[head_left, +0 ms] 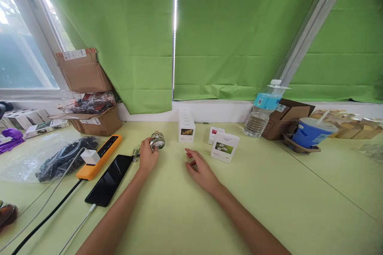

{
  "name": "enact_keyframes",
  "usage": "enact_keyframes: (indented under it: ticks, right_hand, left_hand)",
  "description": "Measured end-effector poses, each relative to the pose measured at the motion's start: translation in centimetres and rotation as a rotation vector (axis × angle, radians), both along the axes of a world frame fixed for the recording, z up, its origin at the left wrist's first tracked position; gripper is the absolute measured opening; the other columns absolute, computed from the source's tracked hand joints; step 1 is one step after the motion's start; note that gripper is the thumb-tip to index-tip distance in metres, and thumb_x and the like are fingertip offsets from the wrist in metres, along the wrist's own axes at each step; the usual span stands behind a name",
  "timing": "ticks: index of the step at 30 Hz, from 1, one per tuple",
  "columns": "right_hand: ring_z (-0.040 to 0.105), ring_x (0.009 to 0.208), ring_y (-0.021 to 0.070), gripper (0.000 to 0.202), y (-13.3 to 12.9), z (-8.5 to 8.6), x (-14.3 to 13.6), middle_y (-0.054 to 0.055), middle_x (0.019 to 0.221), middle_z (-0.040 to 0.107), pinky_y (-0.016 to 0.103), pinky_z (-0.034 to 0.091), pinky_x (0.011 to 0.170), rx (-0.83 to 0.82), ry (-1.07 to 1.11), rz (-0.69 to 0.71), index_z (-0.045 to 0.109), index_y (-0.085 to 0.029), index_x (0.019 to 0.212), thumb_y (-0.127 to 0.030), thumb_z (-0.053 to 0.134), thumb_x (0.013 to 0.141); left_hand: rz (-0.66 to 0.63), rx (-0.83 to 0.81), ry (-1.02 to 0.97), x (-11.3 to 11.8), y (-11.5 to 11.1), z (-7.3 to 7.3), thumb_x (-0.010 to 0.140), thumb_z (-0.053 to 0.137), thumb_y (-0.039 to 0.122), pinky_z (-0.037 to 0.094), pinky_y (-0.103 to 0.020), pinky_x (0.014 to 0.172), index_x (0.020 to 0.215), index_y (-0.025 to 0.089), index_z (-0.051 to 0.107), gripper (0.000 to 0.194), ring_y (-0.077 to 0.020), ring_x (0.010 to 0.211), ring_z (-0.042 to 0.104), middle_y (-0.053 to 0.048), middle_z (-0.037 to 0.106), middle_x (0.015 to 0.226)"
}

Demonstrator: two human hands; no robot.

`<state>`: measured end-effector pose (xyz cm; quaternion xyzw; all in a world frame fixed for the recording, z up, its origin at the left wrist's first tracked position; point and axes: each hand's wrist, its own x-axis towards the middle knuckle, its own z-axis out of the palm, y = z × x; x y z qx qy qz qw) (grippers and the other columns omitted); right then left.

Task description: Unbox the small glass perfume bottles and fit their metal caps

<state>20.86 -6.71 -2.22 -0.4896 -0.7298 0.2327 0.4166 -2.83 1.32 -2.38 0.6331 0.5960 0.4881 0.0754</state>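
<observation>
Left hand (149,154): we grip a shiny round object (157,141), perhaps glass or metal, left of centre on the bench (167,207).
Right hand (202,171): empty, loosely open, left of the flower box (225,148).

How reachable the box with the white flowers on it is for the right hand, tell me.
Likely yes: the right hand looks empty and is close to the white-flower box, with nothing visible standing between them.
</observation>
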Motion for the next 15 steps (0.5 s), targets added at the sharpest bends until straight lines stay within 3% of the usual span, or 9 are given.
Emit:
enact_keyframes:
  ticks: [8,15]
  right_hand:
    - [0.057,0.084,0.0145,0.049,0.0,-0.05,0.05,0.006,0.121,0.051,0.036,0.053,0.083,0.008,-0.025,0.003,0.04,-0.029,0.137,-0.022,0.049,0.089]
    - [0.056,0.083,0.0145,0.049,-0.05,0.02,-0.03,0.006,0.121,0.05,0.036,0.054,0.083,0.006,-0.025,0.009,0.041,-0.029,0.136,-0.022,0.048,0.089]
  left_hand:
    - [0.027,-0.032,-0.058,-0.19,0.35,-0.43,0.081,0.055,0.02,0.047,-0.04,0.088,0.128,0.019,0.038,0.049,-0.0219,0.098,0.059,-0.011,0.053,0.117]
    - [0.007,-0.081,-0.063,-0.16,0.38,-0.32,0.086,0.05,0.021,0.047,-0.038,0.086,0.133,0.016,0.035,0.05,-0.0229,0.097,0.06,-0.013,0.057,0.114]
